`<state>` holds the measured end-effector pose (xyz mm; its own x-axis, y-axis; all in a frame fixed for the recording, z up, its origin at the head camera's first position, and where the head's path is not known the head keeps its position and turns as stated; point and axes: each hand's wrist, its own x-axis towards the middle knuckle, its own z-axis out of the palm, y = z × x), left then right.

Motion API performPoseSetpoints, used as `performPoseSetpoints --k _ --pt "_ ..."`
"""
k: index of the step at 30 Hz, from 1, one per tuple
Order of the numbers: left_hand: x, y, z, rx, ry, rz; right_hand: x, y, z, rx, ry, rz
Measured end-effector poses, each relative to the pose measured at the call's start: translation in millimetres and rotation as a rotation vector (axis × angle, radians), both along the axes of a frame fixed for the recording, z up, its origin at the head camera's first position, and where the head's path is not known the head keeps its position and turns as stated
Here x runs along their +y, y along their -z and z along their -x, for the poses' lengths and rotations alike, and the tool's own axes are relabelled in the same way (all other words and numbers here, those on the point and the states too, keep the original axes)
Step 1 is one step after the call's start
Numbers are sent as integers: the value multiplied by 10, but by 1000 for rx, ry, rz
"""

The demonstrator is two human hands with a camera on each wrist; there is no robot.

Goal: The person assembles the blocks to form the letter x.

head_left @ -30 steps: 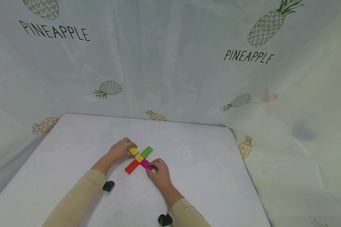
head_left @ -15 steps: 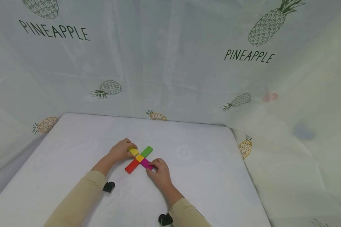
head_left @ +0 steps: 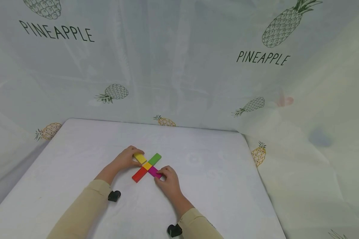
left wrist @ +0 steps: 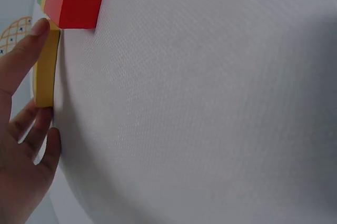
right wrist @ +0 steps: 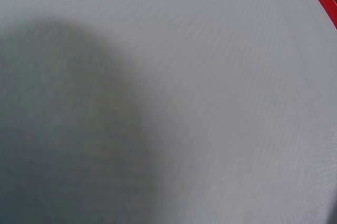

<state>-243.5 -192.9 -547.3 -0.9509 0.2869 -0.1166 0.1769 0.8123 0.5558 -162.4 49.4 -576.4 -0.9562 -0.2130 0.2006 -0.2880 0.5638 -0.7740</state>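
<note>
A small orange-yellow block (head_left: pixel 147 166) forms the middle of a cross of flat rectangular blocks. The green block (head_left: pixel 154 159) points to the back right from it, the red block (head_left: pixel 139 174) to the front left. My left hand (head_left: pixel 126 158) holds a yellow block (head_left: pixel 140 158) between thumb and fingers, its end right at the centre block's back left side. In the left wrist view the yellow block (left wrist: pixel 47 69) lies low over the cloth beside the red one. My right hand (head_left: pixel 170 182) pinches the outer end of the magenta block (head_left: pixel 154 172), which meets the centre at the front right.
The blocks lie on a white-covered table (head_left: pixel 215 172). A pineapple-printed curtain (head_left: pixel 179 66) hangs along its back and sides. Black wrist-worn devices show at the left sleeve (head_left: pixel 114 196) and the right sleeve (head_left: pixel 175 230).
My left hand has drawn back slightly along the yellow block, uncovering more of it, and the block sits nearer the centre one. My right hand stays on the magenta block.
</note>
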Motion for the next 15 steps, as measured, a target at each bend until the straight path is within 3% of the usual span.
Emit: performPoseSetpoints --k 15 --pt "-141 42 14 -45 -61 -224 -11 4 4 -8 8 5"
